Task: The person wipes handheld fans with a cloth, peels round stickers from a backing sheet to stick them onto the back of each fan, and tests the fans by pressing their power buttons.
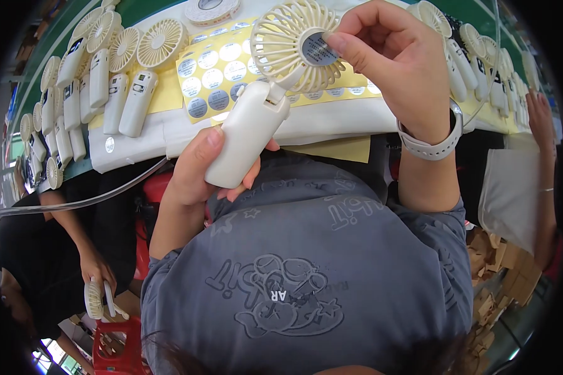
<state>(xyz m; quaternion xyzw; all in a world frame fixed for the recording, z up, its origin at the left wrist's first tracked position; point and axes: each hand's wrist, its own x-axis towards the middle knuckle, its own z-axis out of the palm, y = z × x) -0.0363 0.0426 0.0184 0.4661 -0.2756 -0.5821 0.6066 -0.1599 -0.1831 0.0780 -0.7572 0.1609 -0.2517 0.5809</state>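
My left hand (197,159) is wrapped around the handle of a white handheld fan (247,134), which is tilted with its round cage upward. On the hub of that cage lies a round silver sticker (319,49) with small dark print. My right hand (394,59) is closed in a pinch, thumb and finger at the sticker's right edge; whether the sticker is fully stuck down cannot be seen. Behind the fan, sheets of round silver stickers (216,78) on yellow backing lie on the table.
Several white fans (137,103) lie at the left, more (460,65) at the right. A tape roll (211,9) sits at the back. A clear hose (81,205) runs left. A co-worker's hand (97,269) holds a fan above a red stool (119,344).
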